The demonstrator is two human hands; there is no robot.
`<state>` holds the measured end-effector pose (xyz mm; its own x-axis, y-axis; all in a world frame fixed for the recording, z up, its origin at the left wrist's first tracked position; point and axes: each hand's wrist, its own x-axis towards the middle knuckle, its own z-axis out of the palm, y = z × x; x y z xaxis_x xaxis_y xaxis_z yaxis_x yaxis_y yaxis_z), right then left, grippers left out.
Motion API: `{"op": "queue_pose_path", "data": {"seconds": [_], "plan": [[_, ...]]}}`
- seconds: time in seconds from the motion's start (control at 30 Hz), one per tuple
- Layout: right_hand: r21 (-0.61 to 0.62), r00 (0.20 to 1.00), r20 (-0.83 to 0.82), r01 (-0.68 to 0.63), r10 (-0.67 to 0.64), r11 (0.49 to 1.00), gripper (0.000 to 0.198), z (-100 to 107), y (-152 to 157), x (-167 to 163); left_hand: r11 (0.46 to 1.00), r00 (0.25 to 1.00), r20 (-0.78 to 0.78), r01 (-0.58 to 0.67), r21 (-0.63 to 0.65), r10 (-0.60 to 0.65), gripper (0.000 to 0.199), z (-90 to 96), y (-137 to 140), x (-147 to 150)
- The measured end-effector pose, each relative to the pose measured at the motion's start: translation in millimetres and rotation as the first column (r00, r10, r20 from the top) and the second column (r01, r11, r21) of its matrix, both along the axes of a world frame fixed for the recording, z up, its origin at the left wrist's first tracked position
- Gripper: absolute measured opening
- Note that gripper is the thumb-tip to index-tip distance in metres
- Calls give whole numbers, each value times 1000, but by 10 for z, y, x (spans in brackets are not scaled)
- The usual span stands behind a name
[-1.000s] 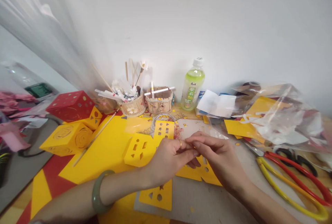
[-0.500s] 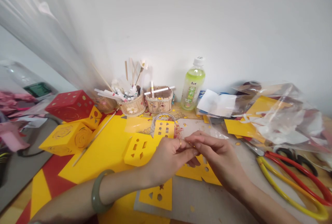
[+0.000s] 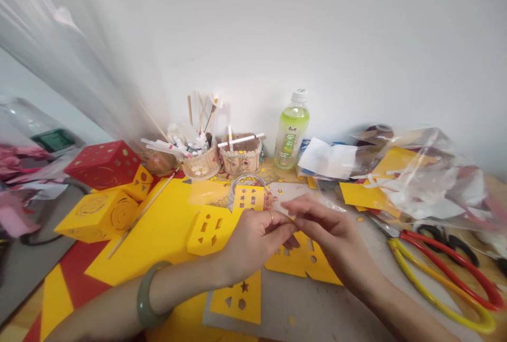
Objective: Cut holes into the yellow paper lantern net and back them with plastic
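Observation:
My left hand [image 3: 259, 241] is closed in a pinch, with a ring on one finger and a green bangle on the wrist. At its fingertips my right hand [image 3: 327, 228] meets it, thumb curled in against the pinch and upper fingers a little raised. Whatever sits between the fingertips is too small and too covered to name. Below both hands lies a yellow card with cut-out shapes [image 3: 291, 261], partly hidden by them. Left of the wrist is a folded yellow piece with punched shapes [image 3: 209, 230]. Another yellow cut-out card [image 3: 251, 310] lies nearer me.
Red-and-yellow-handled scissors [image 3: 443, 273] lie at the right beside a clear bag of scraps [image 3: 428, 183]. Farther back stand a green drink bottle [image 3: 291, 133] and small baskets [image 3: 241, 159]. A yellow paper box [image 3: 95, 215], a red box [image 3: 105, 162] and a thin stick [image 3: 142, 212] are on the left.
The view has shifted slightly, moving the scene a little left and down. My right upper fingers have lifted a bit from the left fingertips; the left pinch looks the same.

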<state>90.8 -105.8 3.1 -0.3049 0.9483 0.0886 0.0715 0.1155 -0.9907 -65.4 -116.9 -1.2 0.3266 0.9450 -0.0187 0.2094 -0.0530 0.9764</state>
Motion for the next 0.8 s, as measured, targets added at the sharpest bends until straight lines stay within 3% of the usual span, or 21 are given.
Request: {"op": "queue_pose_path", "data": {"seconds": [0.07,0.13,0.2,0.27,0.37,0.43,0.67,0.8], "plan": [[178,972,56,214,-227,961,16,59,-23,26,972,994,-86,-46,231,67,27,-24,25,-31],[283,932,66,326,-358,902,5,122,-48,43,863,967,-183,-65,501,180,28,-47,56,-64],[222,953,126,242,-274,945,13,174,-67,40,712,921,-267,-16,702,284,29,-67,87,-93],[72,977,180,106,-118,992,14,204,-75,20,580,873,-332,71,812,358,29,-81,110,-115],[-62,984,159,87,-76,994,16,212,-74,-13,407,807,-383,196,892,450,29,-98,127,-139],[-110,985,143,113,-97,988,19,206,-72,-23,330,780,-398,259,908,483,29,-110,133,-151],[-214,981,157,149,-116,965,18,229,-82,-23,132,761,-341,324,937,552,33,-114,157,-174],[-217,981,152,153,-121,964,16,235,-87,-26,105,731,-380,394,913,567,31,-83,155,-182]]}}
